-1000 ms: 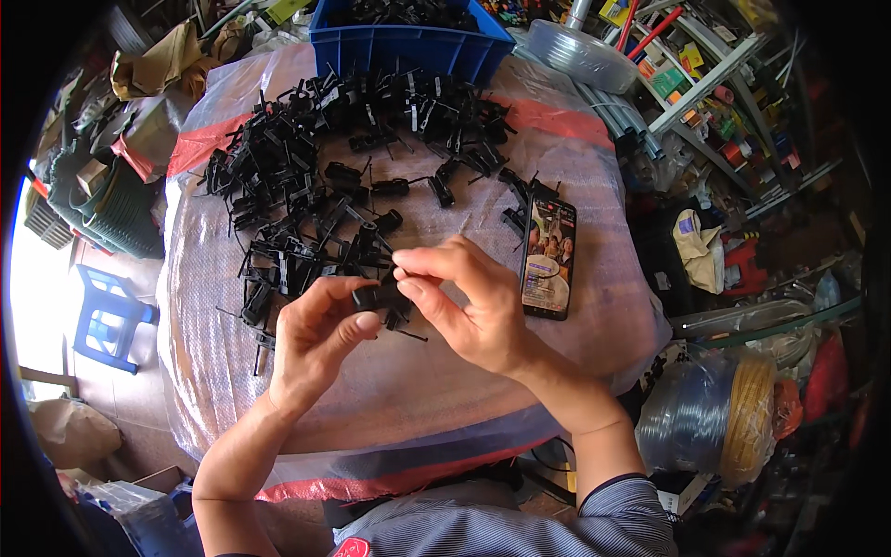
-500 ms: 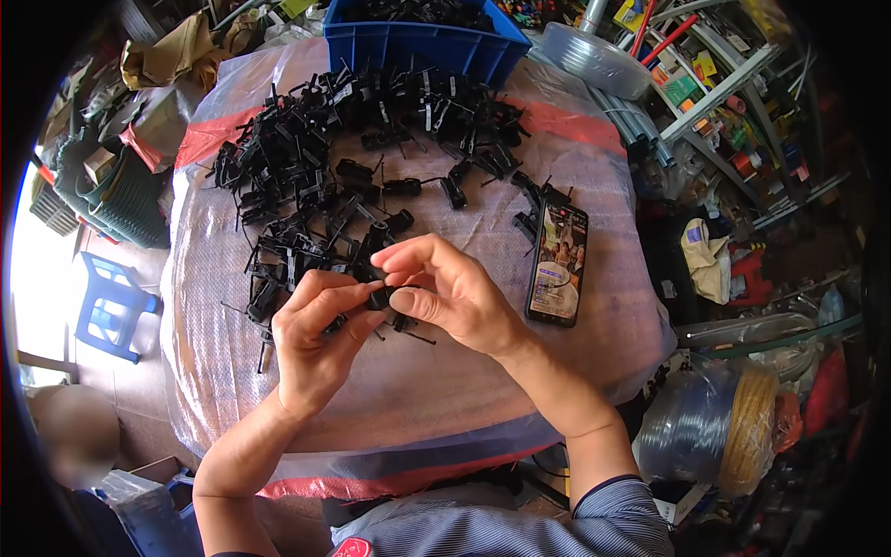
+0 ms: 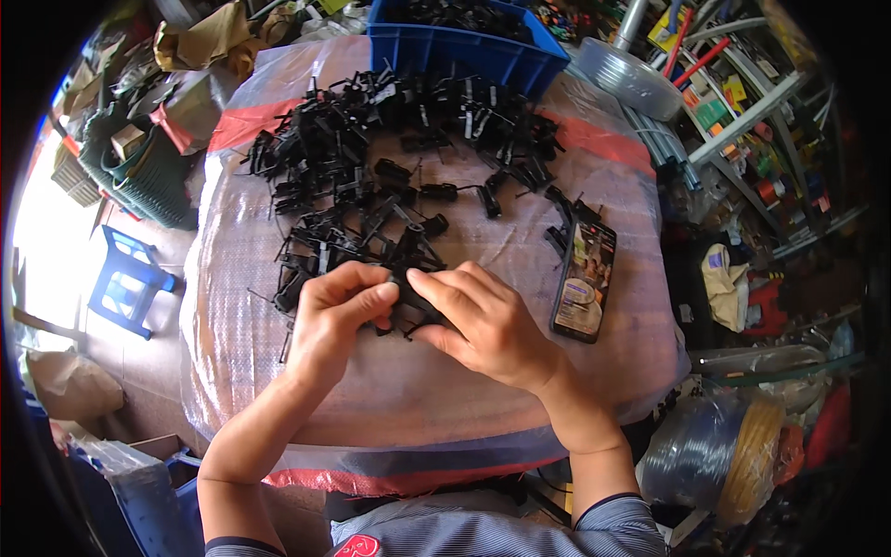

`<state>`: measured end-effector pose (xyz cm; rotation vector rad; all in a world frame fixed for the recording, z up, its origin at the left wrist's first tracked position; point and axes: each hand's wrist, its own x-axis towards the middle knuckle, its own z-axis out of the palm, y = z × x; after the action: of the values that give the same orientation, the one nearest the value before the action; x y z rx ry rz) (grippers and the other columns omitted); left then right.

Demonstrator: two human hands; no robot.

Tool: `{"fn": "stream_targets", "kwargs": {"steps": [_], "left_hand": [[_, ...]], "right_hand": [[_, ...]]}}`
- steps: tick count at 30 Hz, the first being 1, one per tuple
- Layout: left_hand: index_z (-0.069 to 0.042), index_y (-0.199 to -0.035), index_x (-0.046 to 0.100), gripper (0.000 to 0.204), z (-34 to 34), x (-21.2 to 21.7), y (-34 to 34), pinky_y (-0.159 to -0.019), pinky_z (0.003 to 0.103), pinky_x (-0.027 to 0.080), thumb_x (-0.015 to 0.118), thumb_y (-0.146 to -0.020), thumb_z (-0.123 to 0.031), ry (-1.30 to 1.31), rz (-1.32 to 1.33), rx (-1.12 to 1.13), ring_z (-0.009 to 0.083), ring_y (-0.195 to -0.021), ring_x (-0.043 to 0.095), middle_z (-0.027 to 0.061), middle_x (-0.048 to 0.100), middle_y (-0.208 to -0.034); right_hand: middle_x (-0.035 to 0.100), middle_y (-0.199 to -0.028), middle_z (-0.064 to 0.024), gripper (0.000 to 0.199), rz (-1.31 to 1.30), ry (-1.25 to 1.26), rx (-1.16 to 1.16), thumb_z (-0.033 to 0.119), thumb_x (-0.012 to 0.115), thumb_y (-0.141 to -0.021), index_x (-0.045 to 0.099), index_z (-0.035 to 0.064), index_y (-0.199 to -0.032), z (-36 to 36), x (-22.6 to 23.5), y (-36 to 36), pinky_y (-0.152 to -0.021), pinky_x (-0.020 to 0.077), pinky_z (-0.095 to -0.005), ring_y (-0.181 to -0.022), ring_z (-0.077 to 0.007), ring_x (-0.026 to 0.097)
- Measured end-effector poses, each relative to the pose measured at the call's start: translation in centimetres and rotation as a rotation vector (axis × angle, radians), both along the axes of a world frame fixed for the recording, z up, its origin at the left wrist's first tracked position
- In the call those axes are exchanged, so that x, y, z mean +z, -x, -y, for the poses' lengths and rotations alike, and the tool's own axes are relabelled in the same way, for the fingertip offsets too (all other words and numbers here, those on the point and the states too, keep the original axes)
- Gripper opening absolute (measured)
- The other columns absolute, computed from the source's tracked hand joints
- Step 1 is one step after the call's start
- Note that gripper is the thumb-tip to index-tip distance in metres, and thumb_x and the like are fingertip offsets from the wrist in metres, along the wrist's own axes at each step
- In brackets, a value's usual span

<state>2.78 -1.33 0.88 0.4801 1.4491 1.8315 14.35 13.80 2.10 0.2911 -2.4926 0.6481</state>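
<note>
Fingers of both hands were closed around one small black plastic part [image 3: 408,302], held just above the tabletop [image 3: 464,408], which was wrapped in clear bubble film. The left hand [image 3: 339,311] was pinched on the part's left end, the right hand [image 3: 483,325] clenched on its right side. A spread heap of similar black parts [image 3: 390,148] was seen beyond the hands, a blue bin [image 3: 464,46] at the far edge, and a smartphone [image 3: 585,278] lying just right of the right hand, screen lit
</note>
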Motion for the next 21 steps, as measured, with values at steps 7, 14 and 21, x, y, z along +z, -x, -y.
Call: {"fn": "stream_targets", "kwargs": {"steps": [7,14,21], "left_hand": [[0.004,-0.082,0.058,0.014,-0.2,-1.2,-1.9,-0.058,0.022,0.042,0.066,-0.08,-0.006,-0.015,-0.225,-0.021,0.0068,-0.064,0.049,0.0013,0.051,-0.078],[0.004,-0.084,0.056,0.015,-0.4,-0.1,-1.8,-0.056,0.024,0.042,0.065,-0.078,-0.006,0.031,-0.615,0.027,0.0111,-0.063,0.05,0.0063,0.048,-0.078],[-0.006,-0.082,0.045,0.007,-0.1,-0.1,1.8,-0.082,0.033,0.046,0.051,-0.081,-0.009,-0.29,-0.046,0.169,0.0219,-0.098,0.058,0.0131,0.056,-0.103]], "right_hand": [[0.051,-0.075,-0.0088,0.049,-0.118,-0.227,-0.123,0.002,0.066,-0.064,0.053,-0.0041,-0.111,0.8,-1.6,0.3,-0.055,0.0444,-0.0329,-0.063,-0.0234,0.05],[0.052,-0.074,-0.0124,0.038,-0.054,-0.182,-0.174,0.003,0.066,-0.068,0.052,-0.004,-0.103,1.3,-1.7,0.6,-0.056,0.0457,-0.034,-0.063,-0.0262,0.054],[0.055,-0.09,-0.0133,0.032,0.195,0.077,-0.365,0.023,0.058,-0.085,0.054,0.0061,-0.113,-2.1,-1.9,5.0,-0.069,0.0461,-0.0371,-0.08,-0.0302,0.056]]}}
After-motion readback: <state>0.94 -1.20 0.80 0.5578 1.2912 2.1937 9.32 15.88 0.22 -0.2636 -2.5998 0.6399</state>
